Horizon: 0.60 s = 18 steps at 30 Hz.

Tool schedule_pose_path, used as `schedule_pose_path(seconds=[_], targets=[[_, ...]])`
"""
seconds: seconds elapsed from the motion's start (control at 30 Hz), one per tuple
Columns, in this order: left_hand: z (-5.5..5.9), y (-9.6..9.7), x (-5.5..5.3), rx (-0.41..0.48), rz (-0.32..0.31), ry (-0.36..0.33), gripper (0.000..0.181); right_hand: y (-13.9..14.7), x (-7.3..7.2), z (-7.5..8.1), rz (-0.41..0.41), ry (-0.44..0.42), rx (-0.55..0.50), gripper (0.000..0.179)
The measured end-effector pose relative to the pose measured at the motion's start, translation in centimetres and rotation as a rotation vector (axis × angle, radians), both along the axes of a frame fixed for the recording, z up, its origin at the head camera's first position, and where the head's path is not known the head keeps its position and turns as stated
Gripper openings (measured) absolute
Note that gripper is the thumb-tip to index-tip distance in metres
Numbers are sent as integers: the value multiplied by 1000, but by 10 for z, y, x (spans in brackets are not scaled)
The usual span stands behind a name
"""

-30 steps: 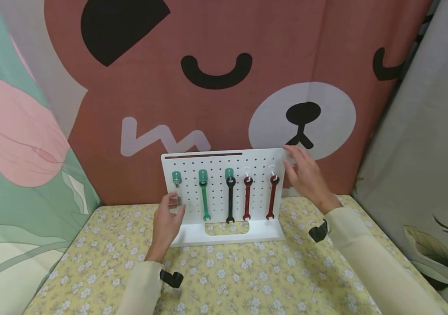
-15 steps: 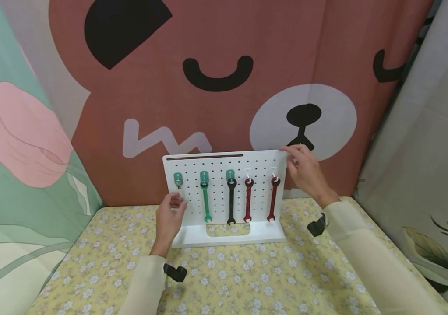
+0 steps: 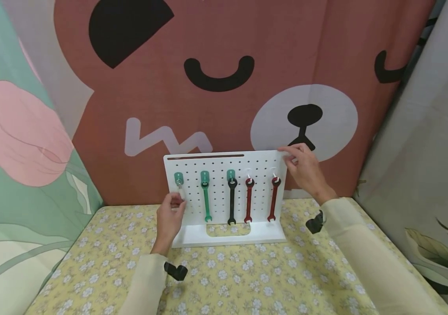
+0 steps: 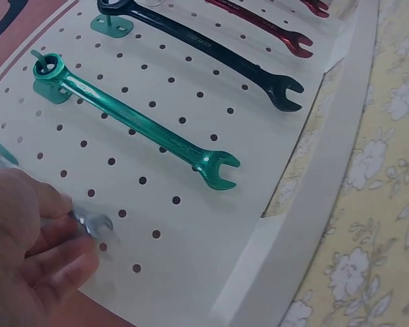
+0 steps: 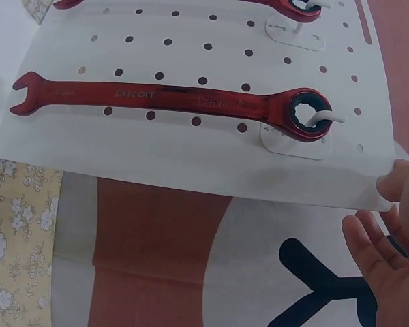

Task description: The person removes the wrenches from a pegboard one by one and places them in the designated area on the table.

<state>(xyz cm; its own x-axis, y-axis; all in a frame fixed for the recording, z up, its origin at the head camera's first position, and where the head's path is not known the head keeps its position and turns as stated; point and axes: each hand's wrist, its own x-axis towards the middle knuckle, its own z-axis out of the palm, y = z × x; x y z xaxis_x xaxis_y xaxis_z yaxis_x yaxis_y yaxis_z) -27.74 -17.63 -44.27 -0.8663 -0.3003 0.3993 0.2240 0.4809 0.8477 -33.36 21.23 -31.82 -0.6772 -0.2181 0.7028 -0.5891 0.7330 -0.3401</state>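
A white pegboard stand (image 3: 224, 240) stands upright on the table. At its left side my left hand (image 3: 169, 221) pinches the lower part of a silver wrench (image 4: 95, 223) between thumb and fingers. The wrench's upper end is at the leftmost green hook (image 3: 178, 178); much of its shaft is hidden behind the hand in the left wrist view. My right hand (image 3: 306, 171) holds the board's top right corner with its fingertips. A green wrench (image 4: 136, 122), a black wrench (image 3: 232, 201) and two red wrenches (image 5: 170, 99) hang on the other hooks.
The table is covered by a yellow flowered cloth (image 3: 224, 280). Behind the board hangs a curtain (image 3: 224, 118) with a brown bear print. A grey curtain (image 3: 425, 131) closes off the right side.
My left fingers have drawn closer together around the silver wrench. The right hand's fingers have settled at the board's corner. The hanging wrenches stay on their hooks, and the head view shifts slightly.
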Motion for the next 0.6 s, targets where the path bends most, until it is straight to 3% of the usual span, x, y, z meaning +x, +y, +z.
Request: schedule_pose_path(seconds=[0.23, 0.47, 0.6], targets=[[-3, -3, -1, 109, -115, 26, 27, -2, -3, -4, -3, -1, -49, 29], [-1, -7, 0, 158, -130, -10, 27, -5, -7, -7, -5, -22, -92, 30], [-2, -10, 2, 186, -145, 4, 26, -6, -8, -7, -8, -23, -100, 30]])
